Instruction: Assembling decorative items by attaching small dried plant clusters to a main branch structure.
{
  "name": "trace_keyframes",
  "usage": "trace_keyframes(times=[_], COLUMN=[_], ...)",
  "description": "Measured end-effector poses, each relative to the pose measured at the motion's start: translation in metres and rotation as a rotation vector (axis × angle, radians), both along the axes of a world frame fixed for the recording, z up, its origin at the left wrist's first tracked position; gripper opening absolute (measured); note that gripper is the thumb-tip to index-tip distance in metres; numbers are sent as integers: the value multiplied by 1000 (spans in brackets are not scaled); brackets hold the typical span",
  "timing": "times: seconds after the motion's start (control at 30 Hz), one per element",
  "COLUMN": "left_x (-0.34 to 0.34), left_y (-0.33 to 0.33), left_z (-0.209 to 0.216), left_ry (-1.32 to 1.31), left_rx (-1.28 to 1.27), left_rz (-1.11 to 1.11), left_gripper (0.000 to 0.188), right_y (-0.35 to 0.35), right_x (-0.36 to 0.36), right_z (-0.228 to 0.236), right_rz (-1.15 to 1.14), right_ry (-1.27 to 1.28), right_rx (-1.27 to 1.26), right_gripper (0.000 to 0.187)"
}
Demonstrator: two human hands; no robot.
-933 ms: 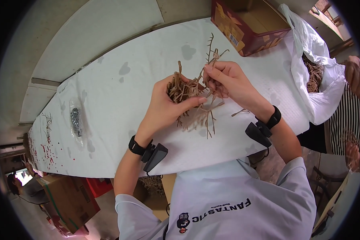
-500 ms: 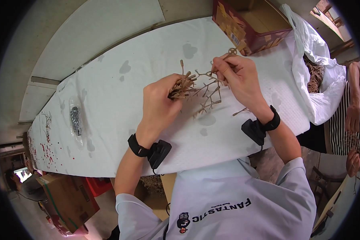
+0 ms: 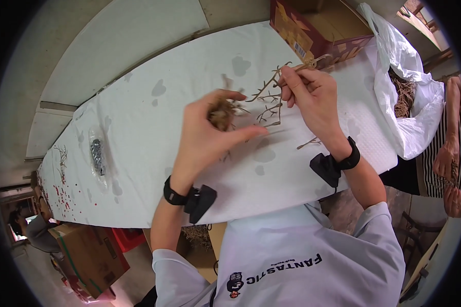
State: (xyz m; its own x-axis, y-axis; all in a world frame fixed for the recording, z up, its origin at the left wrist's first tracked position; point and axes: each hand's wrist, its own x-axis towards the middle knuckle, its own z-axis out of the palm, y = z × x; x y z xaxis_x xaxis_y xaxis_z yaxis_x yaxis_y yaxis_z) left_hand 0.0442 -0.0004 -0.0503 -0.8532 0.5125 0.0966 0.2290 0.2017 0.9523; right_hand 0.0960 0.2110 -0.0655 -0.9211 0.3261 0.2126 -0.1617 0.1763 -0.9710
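Observation:
Over the cloth-covered table, my left hand (image 3: 193,134) cups a bundle of brown twigs (image 3: 221,114). Its thumb and forefinger are spread apart while the bundle stays against the palm; the motion blurs it. My right hand (image 3: 315,94) pinches a thin forked twig (image 3: 268,88) between thumb and fingers. The twig's branches hang toward the bundle, and a curled end sticks out past the far side of the hand. On the cloth below my right hand lies a short loose twig (image 3: 308,143).
A maroon cardboard box (image 3: 297,41) stands at the back right, beside a white plastic bag (image 3: 420,128) of twigs. A clear plastic sleeve (image 3: 97,156) with something dark inside lies left, near scattered red bits (image 3: 69,199). At the right edge, a co-worker's hands (image 3: 448,161) hold twigs.
My left thumb and forefinger have spread away from the bundle. My right hand has shifted slightly right and away from me with the forked twig. The co-worker's hands have come closer together.

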Motion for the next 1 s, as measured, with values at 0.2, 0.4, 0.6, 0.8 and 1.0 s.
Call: trace_keyframes(times=[0.2, 0.4, 0.6, 0.8, 1.0], left_x=[10, 5, 4, 2, -6], left_y=[15, 11, 7, 4, -25], left_z=[-9, -25, -26, -9, -33], left_ry=[136, -14, -93, -132, -300], left_rx=[-81, -43, -31, -152, 49], left_rz=[-192, -251, -102, -55, 67], left_gripper=[42, 29, 19, 11, 12], right_y=[-6, -9, -2, -2, 93], right_x=[0, 0, 0, 4, -4], right_z=[3, -3, -2, 8, 24], right_rz=[121, 175, 100, -45, -280], right_ry=[-82, -160, -74, 63, 442], right_rx=[-202, -382, -301, -83, -136], right_gripper=[35, 38, 35, 31, 29])
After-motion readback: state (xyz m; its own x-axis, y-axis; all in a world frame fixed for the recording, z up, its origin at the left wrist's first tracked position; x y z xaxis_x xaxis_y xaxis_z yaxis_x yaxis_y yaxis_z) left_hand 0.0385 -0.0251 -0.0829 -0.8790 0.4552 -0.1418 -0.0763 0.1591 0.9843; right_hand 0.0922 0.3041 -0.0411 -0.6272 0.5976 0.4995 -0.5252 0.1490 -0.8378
